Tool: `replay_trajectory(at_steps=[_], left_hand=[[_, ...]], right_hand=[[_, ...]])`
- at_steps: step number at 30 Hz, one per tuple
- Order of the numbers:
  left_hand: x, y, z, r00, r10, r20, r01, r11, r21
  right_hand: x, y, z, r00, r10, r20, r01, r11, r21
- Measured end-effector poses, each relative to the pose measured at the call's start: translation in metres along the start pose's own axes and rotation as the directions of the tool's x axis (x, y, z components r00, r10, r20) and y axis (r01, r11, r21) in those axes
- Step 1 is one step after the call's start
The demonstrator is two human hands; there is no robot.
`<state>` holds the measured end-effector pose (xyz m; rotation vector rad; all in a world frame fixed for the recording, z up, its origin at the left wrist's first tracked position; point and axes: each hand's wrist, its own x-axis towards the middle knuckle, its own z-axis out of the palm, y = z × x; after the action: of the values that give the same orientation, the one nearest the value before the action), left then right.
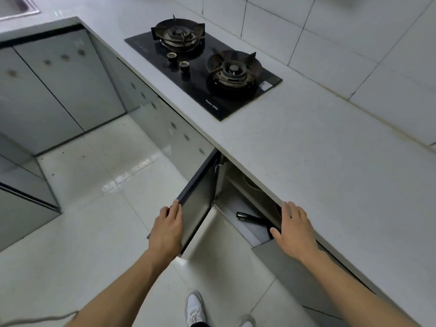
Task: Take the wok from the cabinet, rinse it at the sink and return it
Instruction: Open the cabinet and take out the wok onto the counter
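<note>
The cabinet under the white counter stands open, both of its doors swung out. My left hand [168, 228] holds the top edge of the left door [200, 204], fingers curled over it. My right hand [293, 228] rests with straight fingers on the top edge of the right door [295, 267], thumb at its corner. Inside the cabinet, a black handle [250, 217] lies on the grey shelf floor; the wok's body is hidden under the counter edge.
A black two-burner gas hob [203, 67] is set into the white counter [330, 173]. The sink corner [16, 8] shows at the far top left. Grey glossy cabinet fronts [59, 86] line the left side. Pale floor tiles and my white shoes [195, 308] lie below.
</note>
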<state>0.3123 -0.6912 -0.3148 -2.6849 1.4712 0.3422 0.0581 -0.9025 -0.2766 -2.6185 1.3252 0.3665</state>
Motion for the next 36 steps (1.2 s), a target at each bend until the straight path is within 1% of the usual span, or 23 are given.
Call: replay_trajectory(at_steps=[3,5,6,9,11,14,16,18,20,22,25,28,30,33,36], left_hand=[[0.011,-0.015,-0.009,0.998,-0.003,-0.055,0.01,0.993,0.119],[0.02,-0.025,-0.016,0.999,0.004,-0.051,0.005,0.982,0.188],[0.025,-0.03,-0.015,0.999,-0.003,-0.046,0.012,0.981,0.191],[0.037,-0.046,-0.017,0.998,-0.037,0.051,0.032,0.995,0.094],[0.041,-0.054,-0.022,0.996,-0.025,0.083,0.021,0.998,0.054],[0.047,-0.062,-0.03,0.989,-0.012,0.148,0.017,0.999,-0.028],[0.05,-0.064,-0.035,0.985,-0.016,0.171,0.026,0.998,-0.06],[0.053,-0.06,-0.04,0.98,-0.033,0.196,0.051,0.995,-0.087],[0.059,-0.048,-0.046,0.979,-0.034,0.203,0.055,0.994,-0.099],[0.069,-0.028,-0.052,0.983,0.007,0.184,0.016,0.992,-0.122],[0.087,0.016,-0.066,0.985,0.119,0.124,-0.096,0.98,-0.174],[0.104,0.066,-0.082,0.971,0.222,0.091,-0.202,0.962,-0.185],[0.114,0.095,-0.092,0.957,0.278,0.086,-0.26,0.949,-0.177],[0.129,0.133,-0.104,0.928,0.363,0.086,-0.348,0.925,-0.151],[0.142,0.163,-0.11,0.874,0.474,0.107,-0.464,0.88,-0.104]], right_hand=[[0.002,0.001,-0.001,1.0,0.006,0.023,-0.006,1.0,-0.02],[0.002,0.002,-0.003,0.999,0.009,0.047,-0.009,1.0,-0.003],[0.001,0.003,-0.004,0.998,0.009,0.065,-0.01,1.0,0.011],[-0.001,0.005,-0.008,0.991,0.008,0.133,-0.014,0.999,0.049],[-0.002,0.005,-0.01,0.987,0.014,0.162,-0.026,0.997,0.075],[-0.003,0.004,-0.015,0.984,0.047,0.169,-0.066,0.992,0.108],[-0.005,0.003,-0.017,0.984,0.067,0.168,-0.094,0.982,0.161],[-0.009,0.002,-0.02,0.985,0.08,0.154,-0.112,0.97,0.215],[-0.013,0.002,-0.022,0.985,0.099,0.138,-0.13,0.964,0.232],[-0.015,0.004,-0.025,0.987,0.109,0.121,-0.136,0.961,0.242],[-0.017,0.011,-0.028,0.988,0.119,0.096,-0.141,0.954,0.266],[-0.016,0.023,-0.032,0.987,0.153,0.053,-0.162,0.942,0.296],[-0.013,0.033,-0.036,0.983,0.179,0.034,-0.18,0.93,0.321],[-0.007,0.049,-0.041,0.972,0.231,0.044,-0.231,0.9,0.369],[-0.001,0.063,-0.043,0.958,0.284,0.04,-0.276,0.873,0.402]])
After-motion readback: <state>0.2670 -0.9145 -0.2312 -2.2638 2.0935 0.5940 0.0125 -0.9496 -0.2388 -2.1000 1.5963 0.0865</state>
